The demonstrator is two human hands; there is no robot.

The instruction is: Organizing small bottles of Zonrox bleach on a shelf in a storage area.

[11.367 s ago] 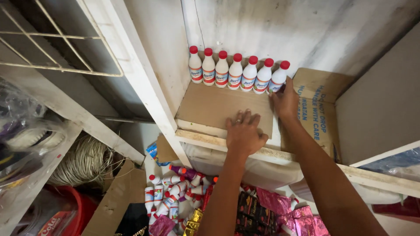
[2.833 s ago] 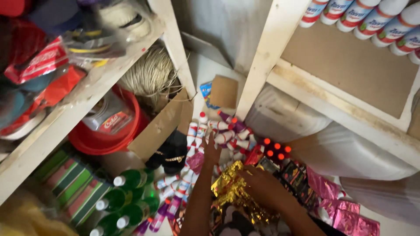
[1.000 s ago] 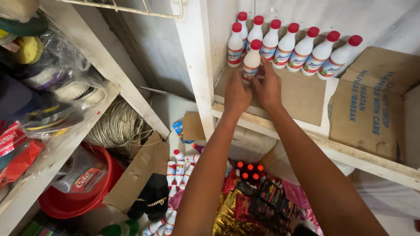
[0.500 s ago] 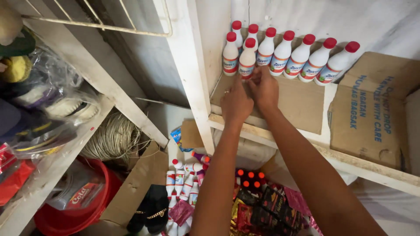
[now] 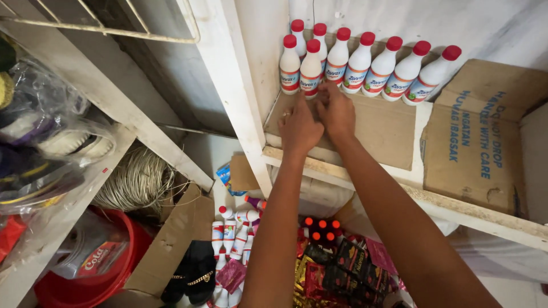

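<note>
Several white bottles with red caps (image 5: 365,63) stand in rows against the back wall of a white shelf (image 5: 434,197) lined with flat cardboard (image 5: 382,128). My left hand (image 5: 299,126) and my right hand (image 5: 337,111) rest close together on the cardboard just in front of the two front bottles (image 5: 301,67). Both hands hold nothing; the fingers are loosely curled and touch near the base of the bottles.
A folded cardboard box (image 5: 485,134) lies at the shelf's right. Below lie more small red-capped bottles (image 5: 231,236), shiny snack packets (image 5: 342,268), a coil of string (image 5: 137,179), a red basin (image 5: 97,279) and an open carton (image 5: 177,239). Bagged goods (image 5: 40,137) fill the left shelf.
My hands have let go of a bottle now standing in the front row and drawn back slightly along the cardboard. The view has shifted a little to the right.
</note>
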